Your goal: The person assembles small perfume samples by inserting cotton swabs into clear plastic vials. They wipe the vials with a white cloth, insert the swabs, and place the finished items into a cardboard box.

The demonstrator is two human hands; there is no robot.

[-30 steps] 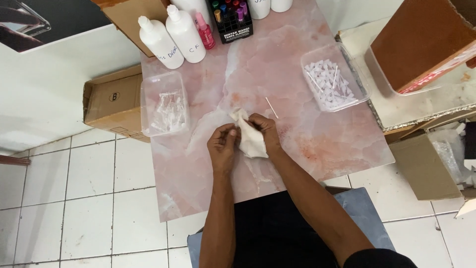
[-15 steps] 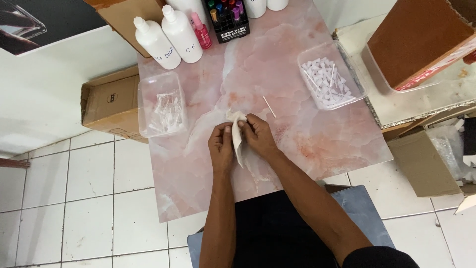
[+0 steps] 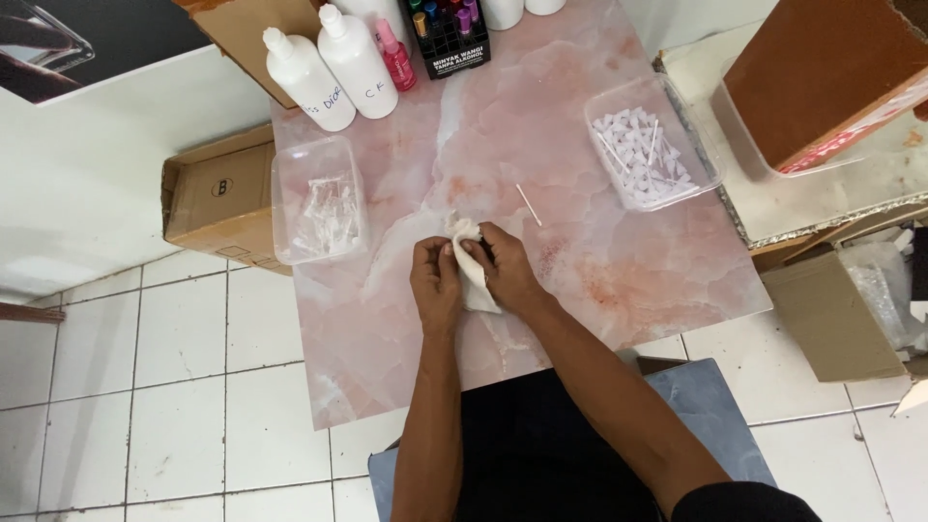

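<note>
Both of my hands meet over the middle of a pink marble table (image 3: 599,280). My left hand (image 3: 435,282) and my right hand (image 3: 507,271) pinch a small crumpled white cloth (image 3: 471,266) between them, its lower end hanging between my palms. A thin white stick (image 3: 529,205) lies loose on the table just beyond my right hand. A clear tub (image 3: 317,199) of clear plastic pieces stands to the left, and a clear tub (image 3: 650,145) of small white pieces and sticks stands to the right.
At the table's far edge stand two white squeeze bottles (image 3: 329,68), a small pink bottle (image 3: 394,60) and a black box of coloured vials (image 3: 447,31). A cardboard box (image 3: 217,198) sits on the tiled floor to the left. More boxes and a brown carton (image 3: 822,77) crowd the right.
The white cloth has been gathered tighter between my hands, and both hands have shifted slightly closer together. The stick and tubs stay in place.
</note>
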